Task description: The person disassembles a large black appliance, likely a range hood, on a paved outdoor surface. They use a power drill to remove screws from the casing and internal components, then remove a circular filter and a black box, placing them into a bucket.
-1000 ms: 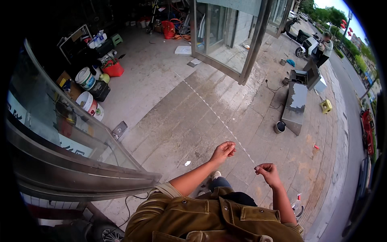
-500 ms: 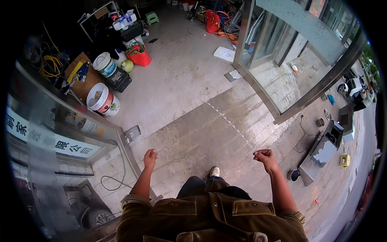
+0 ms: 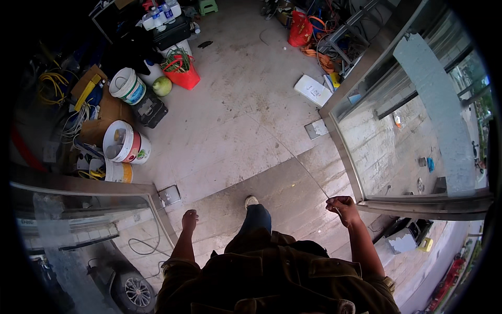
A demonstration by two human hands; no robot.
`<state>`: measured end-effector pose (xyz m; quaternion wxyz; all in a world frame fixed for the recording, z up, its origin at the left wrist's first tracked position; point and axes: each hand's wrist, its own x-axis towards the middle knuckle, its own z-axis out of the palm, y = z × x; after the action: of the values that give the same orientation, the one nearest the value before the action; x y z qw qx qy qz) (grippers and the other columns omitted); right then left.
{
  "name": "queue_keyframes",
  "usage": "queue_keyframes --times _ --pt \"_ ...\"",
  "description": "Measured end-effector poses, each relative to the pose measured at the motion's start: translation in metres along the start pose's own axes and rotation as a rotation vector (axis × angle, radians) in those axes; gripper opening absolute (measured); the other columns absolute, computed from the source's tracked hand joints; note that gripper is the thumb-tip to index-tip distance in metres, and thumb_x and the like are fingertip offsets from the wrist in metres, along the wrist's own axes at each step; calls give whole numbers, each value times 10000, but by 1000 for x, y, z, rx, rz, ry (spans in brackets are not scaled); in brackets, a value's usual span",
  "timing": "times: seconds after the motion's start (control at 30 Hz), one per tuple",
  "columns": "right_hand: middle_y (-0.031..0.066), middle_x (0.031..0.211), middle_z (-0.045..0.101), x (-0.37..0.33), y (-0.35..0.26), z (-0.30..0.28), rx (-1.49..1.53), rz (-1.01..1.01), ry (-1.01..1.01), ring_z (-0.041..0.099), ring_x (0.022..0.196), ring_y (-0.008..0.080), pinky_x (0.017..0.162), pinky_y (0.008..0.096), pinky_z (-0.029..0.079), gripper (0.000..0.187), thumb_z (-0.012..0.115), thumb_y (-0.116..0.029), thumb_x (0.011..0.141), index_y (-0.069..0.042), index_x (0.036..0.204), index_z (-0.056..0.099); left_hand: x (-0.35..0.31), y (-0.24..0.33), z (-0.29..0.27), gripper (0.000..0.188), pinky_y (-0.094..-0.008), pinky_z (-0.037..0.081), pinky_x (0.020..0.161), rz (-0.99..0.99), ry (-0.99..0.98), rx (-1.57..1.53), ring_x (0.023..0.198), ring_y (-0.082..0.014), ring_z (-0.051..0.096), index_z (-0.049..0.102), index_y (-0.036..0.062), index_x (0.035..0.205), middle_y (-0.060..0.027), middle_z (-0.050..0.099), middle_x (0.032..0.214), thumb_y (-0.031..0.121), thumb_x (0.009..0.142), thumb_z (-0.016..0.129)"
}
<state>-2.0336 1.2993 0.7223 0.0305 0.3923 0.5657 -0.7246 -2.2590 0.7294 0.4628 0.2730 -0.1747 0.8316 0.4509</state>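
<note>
My right hand (image 3: 342, 209) is closed around a thin, straight, pale rod (image 3: 298, 159), which slants forward and left over the floor. Its far end fades against the concrete, and a short piece shows below my fingers. On the other side, my left hand (image 3: 190, 219) hangs with its fingers curled in, and nothing shows in it. It is nearest to the metal frame of the left glass door (image 3: 163, 217). One shoe (image 3: 251, 201) of mine is stepping forward on the doorway floor.
Paint buckets (image 3: 126, 142), a black case (image 3: 150, 109), a green round gourd (image 3: 162, 86) and a red bag of greens (image 3: 184, 73) line the left. A glass door (image 3: 361, 193) stands at right. Beyond it are a white flat box (image 3: 312, 90), a red bag (image 3: 300, 29) and cables.
I have moved forward through the doorway, and the indoor things are closer. My right hand still holds the rod, which now shows more plainly. My left hand has dropped slightly.
</note>
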Motion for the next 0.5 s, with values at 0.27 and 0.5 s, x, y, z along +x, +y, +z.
queue_keyframes --times 0.27,0.5 --pt "86 734 626 107 -192 12 49 -63 103 603 700 179 716 310 491 185 649 -150 804 31 841 647 98 378 79 246 -247 505 660 482 -259 -94 758 -105 606 572 34 1067 -44 634 845 230 927 522" --pt "47 678 614 279 -338 -8 -201 -193 105 599 682 164 718 341 491 239 623 -224 834 4 902 640 184 501 81 219 -267 491 643 467 -176 65 679 -110 594 591 69 1028 -24 623 770 248 924 522"
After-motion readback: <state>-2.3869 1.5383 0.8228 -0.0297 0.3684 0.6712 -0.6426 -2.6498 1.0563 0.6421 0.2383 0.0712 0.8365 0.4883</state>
